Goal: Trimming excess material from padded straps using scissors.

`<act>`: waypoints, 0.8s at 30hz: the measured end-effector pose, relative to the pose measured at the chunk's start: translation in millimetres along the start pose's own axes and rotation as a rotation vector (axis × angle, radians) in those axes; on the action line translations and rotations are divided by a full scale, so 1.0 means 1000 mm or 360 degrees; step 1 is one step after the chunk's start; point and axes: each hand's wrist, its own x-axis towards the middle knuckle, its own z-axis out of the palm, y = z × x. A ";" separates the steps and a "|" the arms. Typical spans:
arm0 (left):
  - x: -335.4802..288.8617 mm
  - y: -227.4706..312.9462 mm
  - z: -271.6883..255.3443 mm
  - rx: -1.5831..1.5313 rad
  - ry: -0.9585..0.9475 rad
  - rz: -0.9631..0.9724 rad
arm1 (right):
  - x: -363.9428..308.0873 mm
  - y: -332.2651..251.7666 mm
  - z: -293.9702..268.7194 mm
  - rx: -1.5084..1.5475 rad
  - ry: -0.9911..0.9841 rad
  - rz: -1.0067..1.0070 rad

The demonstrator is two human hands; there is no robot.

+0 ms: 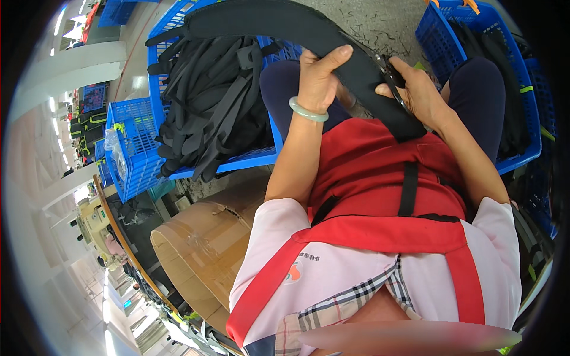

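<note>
A long black padded strap (261,22) arches from above the crate at the left down to my lap. My left hand (320,77) is closed round its middle, thumb pointing up, and a pale green bangle sits on that wrist. In my right hand (419,95) is a pair of scissors (390,76) with dark handles, held against the strap's right edge. The blades are small in view and partly hidden, so I cannot tell how far apart they stand. The strap's lower end rests on my red apron (380,172).
A blue crate (222,165) at the left is heaped with black straps (205,101). Another blue crate (442,41) with dark pieces stands at the right. A smaller blue basket (133,148) and an open cardboard box (208,237) are on my left.
</note>
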 end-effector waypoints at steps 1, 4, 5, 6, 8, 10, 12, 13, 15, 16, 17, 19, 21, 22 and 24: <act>-0.001 -0.002 0.000 0.0003 -0.0015 0.0013 | 0.001 -0.003 -0.002 -0.0034 -0.0025 0.0027; -0.001 -0.004 -0.001 -0.0013 -0.0036 0.0025 | 0.002 -0.006 -0.005 -0.0082 -0.0047 0.0060; -0.001 -0.004 0.000 -0.0029 -0.0038 0.0022 | 0.002 -0.006 -0.006 -0.0093 -0.0048 0.0067; -0.001 -0.004 0.000 -0.0029 -0.0039 0.0022 | 0.002 -0.005 -0.005 -0.0092 -0.0046 0.0067; -0.002 -0.006 0.002 -0.0017 -0.0061 -0.0009 | 0.002 -0.002 -0.001 -0.0091 0.0051 -0.0056; -0.003 -0.007 0.001 -0.0011 -0.0063 -0.0018 | 0.003 -0.001 0.000 -0.0029 0.0021 -0.0023; -0.003 -0.006 0.001 -0.0011 -0.0073 -0.0022 | 0.002 0.001 -0.001 0.0022 -0.0004 0.0006; -0.003 -0.006 0.001 0.0007 -0.0107 0.0003 | 0.001 0.003 0.000 0.0042 0.0002 0.0008; -0.001 -0.004 0.000 0.0000 -0.0108 0.0069 | 0.001 0.006 0.001 0.0061 0.0007 0.0011; 0.001 0.002 -0.003 -0.0025 -0.0077 0.0112 | 0.002 0.007 0.000 0.0103 -0.0004 0.0010; 0.002 0.014 0.006 -0.0075 -0.0035 0.0146 | 0.000 0.009 0.000 0.0146 -0.0011 0.0021; 0.004 0.025 0.004 0.0020 -0.0085 0.0237 | 0.000 0.006 0.005 0.0108 0.0011 -0.0029; 0.004 0.023 0.009 0.0089 -0.0062 0.0246 | 0.001 0.003 0.004 0.0052 0.0044 -0.0074; 0.004 0.017 0.011 0.0054 -0.0012 0.0231 | 0.001 0.001 0.002 0.0021 0.0020 -0.0037; 0.001 0.014 0.008 0.0028 0.0044 0.0209 | 0.001 -0.002 0.002 0.0002 -0.0007 0.0003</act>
